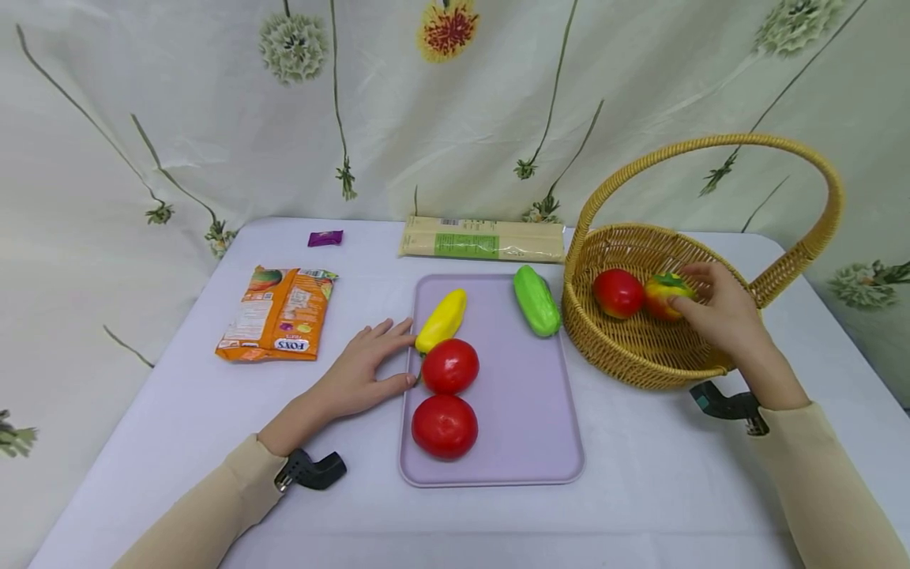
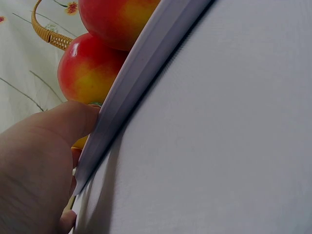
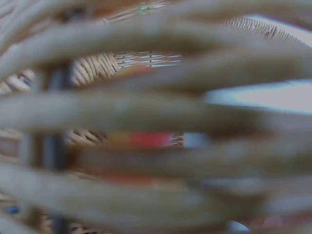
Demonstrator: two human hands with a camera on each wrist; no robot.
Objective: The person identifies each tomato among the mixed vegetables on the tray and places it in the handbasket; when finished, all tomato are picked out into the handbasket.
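Observation:
My left hand [image 1: 400, 354] lies flat on the table, fingers straight, with the thumb [image 2: 53, 141] and fingertips against the left edge of a lavender tray [image 1: 519, 442]. On the tray lie a yellow pepper [image 1: 442, 319], a green cucumber [image 1: 536, 300] and two red tomatoes [image 1: 450, 365] [image 1: 444, 427]. The left wrist view shows the tray edge [image 2: 141, 78] with a tomato [image 2: 92, 73] behind it. My right hand [image 1: 688, 297] reaches into the wicker basket [image 1: 640, 371] and grips a red-and-yellow fruit [image 1: 664, 292]. A red fruit [image 1: 618, 292] lies beside it.
An orange snack bag [image 1: 279, 313] lies left of my left hand. A small purple sweet [image 1: 325, 238] and a long pasta packet [image 1: 483, 239] sit at the back. The basket's tall handle [image 1: 825, 197] arches over my right hand. The right wrist view shows only blurred wicker [image 3: 146, 112].

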